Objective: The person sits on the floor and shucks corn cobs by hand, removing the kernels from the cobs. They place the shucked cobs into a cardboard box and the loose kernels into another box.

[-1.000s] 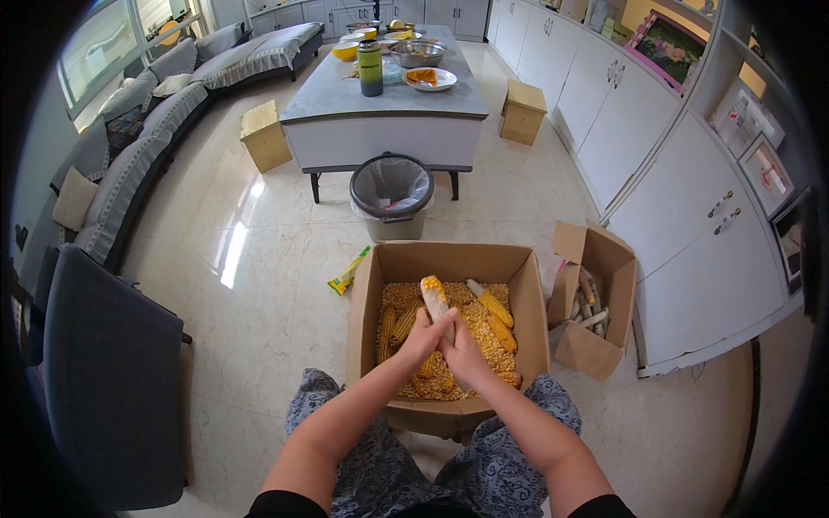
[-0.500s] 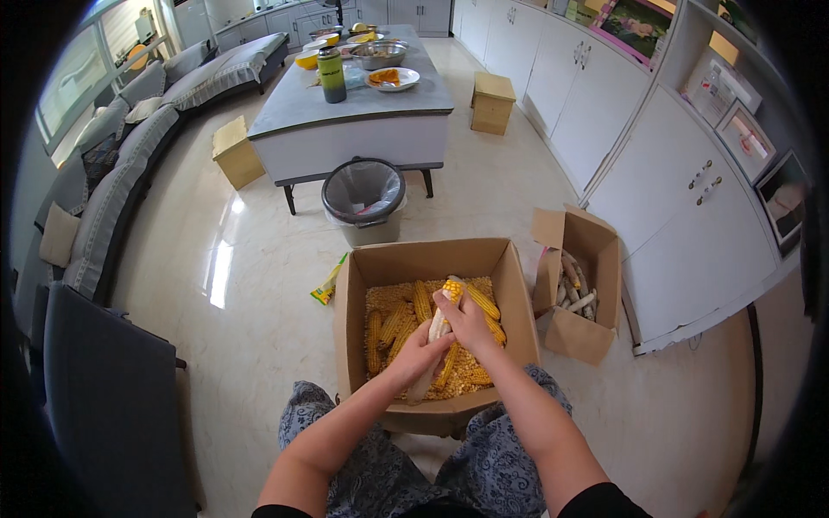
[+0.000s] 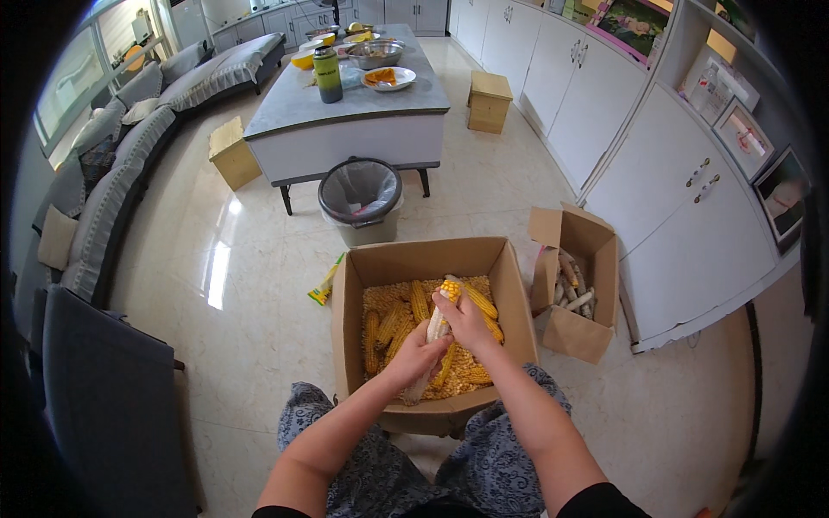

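Observation:
Over the large cardboard box (image 3: 515,311) I hold a corn cob (image 3: 439,325). Yellow kernels remain at its upper end, while the lower part is bare and white. My left hand (image 3: 417,357) is closed round the lower part. My right hand (image 3: 465,320) grips the cob higher up, its thumb near the kernels. A pale, elongated thing (image 3: 416,390) shows below my left hand; I cannot tell whether that hand holds it. Inside the box, several yellow ears of corn (image 3: 389,326) lie on a layer of loose kernels (image 3: 377,298).
A smaller open carton (image 3: 577,335) with bare cobs (image 3: 580,300) stands to the right. Beyond the large box are a lined trash bin (image 3: 361,192) and a grey table (image 3: 345,121) with dishes. A green-yellow packet (image 3: 325,281) lies left of the box.
The view has shifted slightly. Both hands keep hold of the same cob in nearly the same position.

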Available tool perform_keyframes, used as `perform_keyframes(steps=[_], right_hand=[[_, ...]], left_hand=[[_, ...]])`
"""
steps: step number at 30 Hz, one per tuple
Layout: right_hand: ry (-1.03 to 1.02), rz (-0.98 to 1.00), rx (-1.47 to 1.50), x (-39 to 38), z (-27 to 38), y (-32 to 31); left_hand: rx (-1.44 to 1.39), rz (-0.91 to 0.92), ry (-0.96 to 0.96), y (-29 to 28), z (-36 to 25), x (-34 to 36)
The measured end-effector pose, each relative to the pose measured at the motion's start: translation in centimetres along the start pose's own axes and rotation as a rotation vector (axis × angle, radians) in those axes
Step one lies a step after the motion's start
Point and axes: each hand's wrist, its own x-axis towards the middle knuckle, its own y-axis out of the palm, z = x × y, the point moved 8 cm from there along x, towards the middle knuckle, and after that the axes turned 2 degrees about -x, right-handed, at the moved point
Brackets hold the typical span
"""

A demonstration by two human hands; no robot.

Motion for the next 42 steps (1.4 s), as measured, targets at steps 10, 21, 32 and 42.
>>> perform_keyframes(steps=[10,21,32,42], right_hand=[[0.098,0.180,0.213,-0.8,0.7,0.4],[-0.125,0.039,0.079,-0.4,1.2,-0.1],[-0.077,-0.085,-0.104,-0.2,0.7,-1.3],[-0.018,0.039,0.235,-0.6,1.5,0.0]], left_hand=[[-0.285,0.110,-0.132,0.0,0.1,-0.6],[-0.252,0.111,-0.168,0.4,0.0,-1.0],[0.049,0.031,-0.018,0.1,0.7,-0.3],[-0.263,0.151,-0.136,0.5,-0.2,-1.1]])
